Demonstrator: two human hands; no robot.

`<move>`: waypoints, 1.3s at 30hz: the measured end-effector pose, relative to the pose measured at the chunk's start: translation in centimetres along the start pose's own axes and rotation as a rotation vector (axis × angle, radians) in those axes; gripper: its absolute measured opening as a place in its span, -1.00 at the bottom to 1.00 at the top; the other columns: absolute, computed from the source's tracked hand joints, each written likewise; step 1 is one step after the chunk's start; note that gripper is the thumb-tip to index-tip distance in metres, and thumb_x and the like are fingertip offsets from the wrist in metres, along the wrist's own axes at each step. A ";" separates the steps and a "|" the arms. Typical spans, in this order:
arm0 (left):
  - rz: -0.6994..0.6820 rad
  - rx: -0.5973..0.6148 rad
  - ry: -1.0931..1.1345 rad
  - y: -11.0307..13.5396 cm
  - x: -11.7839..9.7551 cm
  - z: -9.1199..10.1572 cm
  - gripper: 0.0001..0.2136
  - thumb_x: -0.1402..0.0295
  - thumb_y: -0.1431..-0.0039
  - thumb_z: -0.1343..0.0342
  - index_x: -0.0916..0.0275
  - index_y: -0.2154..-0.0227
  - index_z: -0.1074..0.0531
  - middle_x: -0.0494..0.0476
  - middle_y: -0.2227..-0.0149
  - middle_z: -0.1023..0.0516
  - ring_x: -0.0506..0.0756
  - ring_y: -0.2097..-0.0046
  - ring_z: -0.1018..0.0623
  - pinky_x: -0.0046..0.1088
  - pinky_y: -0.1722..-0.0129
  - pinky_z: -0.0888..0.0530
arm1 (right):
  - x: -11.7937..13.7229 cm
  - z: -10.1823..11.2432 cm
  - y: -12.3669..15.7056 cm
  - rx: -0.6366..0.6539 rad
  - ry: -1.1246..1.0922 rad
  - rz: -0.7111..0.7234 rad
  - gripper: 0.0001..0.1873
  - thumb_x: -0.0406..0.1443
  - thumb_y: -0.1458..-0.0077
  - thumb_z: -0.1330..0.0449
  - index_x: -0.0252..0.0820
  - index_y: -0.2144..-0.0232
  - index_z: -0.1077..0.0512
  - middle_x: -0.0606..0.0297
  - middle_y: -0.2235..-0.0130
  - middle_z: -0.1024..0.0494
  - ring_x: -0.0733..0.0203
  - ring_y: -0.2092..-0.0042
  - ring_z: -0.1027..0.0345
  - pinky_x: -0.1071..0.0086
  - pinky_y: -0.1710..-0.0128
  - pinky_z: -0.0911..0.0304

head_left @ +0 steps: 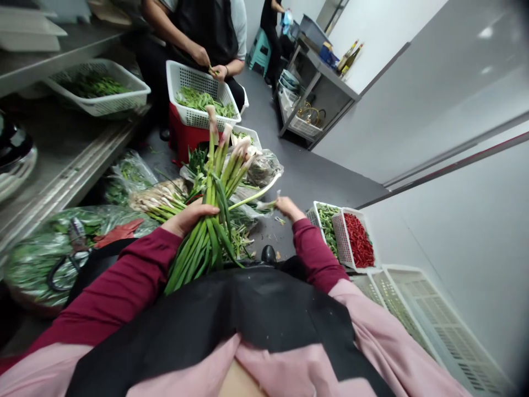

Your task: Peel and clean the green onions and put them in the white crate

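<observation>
Beside open floor [318, 176], left hand [188, 216] grips the scallion bunch [215, 182], right hand [288, 208] pinches one stalk [254, 195].

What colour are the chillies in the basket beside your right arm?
Red chillies, seen in the head view.

Commercial kitchen prep area: stainless steel counter [70, 160] at 9 o'clock, white perforated basket of green pods [182, 74] at 12, basket of red chillies [339, 240] at 4, steel rack [330, 74] with bottles [349, 55] at 1 o'clock.
</observation>
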State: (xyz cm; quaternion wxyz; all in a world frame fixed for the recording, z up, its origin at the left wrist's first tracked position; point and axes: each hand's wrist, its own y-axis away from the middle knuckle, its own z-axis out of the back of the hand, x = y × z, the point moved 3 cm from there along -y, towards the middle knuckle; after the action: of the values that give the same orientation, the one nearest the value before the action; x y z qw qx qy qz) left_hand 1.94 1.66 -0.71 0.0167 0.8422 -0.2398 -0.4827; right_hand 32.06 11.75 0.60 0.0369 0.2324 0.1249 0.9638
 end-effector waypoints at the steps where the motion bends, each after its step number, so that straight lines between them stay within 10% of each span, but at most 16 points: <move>1: 0.004 0.007 0.022 0.0 0.0 0.1 -0.71 0.34 0.24 -0.22 0.37 0.36 -0.48 0.12 0.56 -0.54 0.09 0.55 -0.50 -0.40 0.54 -0.49 | -0.2 -2.4 0.5 0.097 -0.047 -0.040 -0.87 -0.32 0.05 -0.26 -0.33 0.46 -0.47 0.27 0.66 -0.43 0.37 0.65 -0.17 0.47 0.64 -0.07; 5: 0.028 0.014 0.082 0.0 0.3 0.5 -0.61 0.36 0.25 -0.22 0.39 0.25 -0.49 0.15 0.53 -0.57 0.11 0.54 -0.53 -0.39 0.53 -0.51 | -0.3 -6.7 1.9 0.324 -0.317 -0.111 -0.66 -0.27 0.20 -0.36 -0.27 0.32 -0.42 0.46 0.72 -0.32 0.48 0.72 0.08 0.54 0.74 0.20; 13: 0.126 0.176 0.205 -1.1 2.0 -0.7 -0.54 0.37 0.20 -0.16 0.43 0.13 -0.50 0.28 0.41 -0.62 0.20 0.43 -0.59 -0.32 0.47 -0.54 | 7.7 -2.8 3.0 0.478 -1.143 0.081 -0.47 0.15 -0.02 -0.07 -0.21 0.53 -0.23 0.52 0.64 -0.13 0.53 0.68 0.27 0.58 0.74 0.30; 21: 0.169 0.326 0.293 -2.1 1.7 -0.3 -0.45 0.39 0.13 -0.10 0.44 -0.02 -0.42 0.31 0.27 -0.62 0.22 0.34 -0.61 -0.34 0.39 -0.55 | 6.0 6.4 3.9 -0.595 -0.907 0.364 -0.70 -0.08 -0.14 -0.05 -0.19 0.41 -0.34 0.38 0.49 -0.37 0.42 0.49 -0.25 0.53 0.49 -0.19; 24: 0.175 0.327 0.306 -2.3 1.7 -0.7 -0.44 0.41 0.12 -0.08 0.44 -0.05 -0.39 0.30 0.32 -0.63 0.22 0.37 -0.61 -0.33 0.43 -0.55 | 7.5 5.5 5.3 -0.451 -0.598 0.456 -0.75 -0.13 -0.02 -0.17 -0.22 0.43 -0.43 0.33 0.46 -0.44 0.35 0.41 -0.30 0.47 0.38 -0.20; 30: 0.132 0.223 0.223 -2.4 2.0 -1.5 -0.48 0.45 0.13 -0.11 0.47 0.01 -0.43 0.27 0.44 -0.62 0.19 0.51 -0.58 -0.35 0.53 -0.53 | 11.0 -4.2 6.3 0.064 -0.611 0.379 -0.70 -0.11 0.10 -0.24 -0.28 0.49 -0.38 0.37 0.52 -0.39 0.35 0.45 -0.23 0.46 0.41 -0.16; 39: -0.001 0.200 0.240 -3.1 1.2 -0.7 -0.47 0.41 0.16 -0.12 0.45 0.02 -0.45 0.31 0.26 -0.61 0.21 0.32 -0.60 -0.36 0.41 -0.54 | 7.4 -0.6 4.9 -0.213 -0.590 0.295 -0.72 -0.11 0.04 -0.15 -0.23 0.46 -0.33 0.42 0.51 -0.32 0.37 0.46 -0.12 0.48 0.41 -0.09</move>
State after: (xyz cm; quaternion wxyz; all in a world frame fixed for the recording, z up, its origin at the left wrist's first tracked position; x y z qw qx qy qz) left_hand 4.25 3.77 -2.06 -0.0388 0.8914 -0.2826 -0.3522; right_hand 25.14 7.81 4.65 -0.0440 0.5114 -0.0275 0.8578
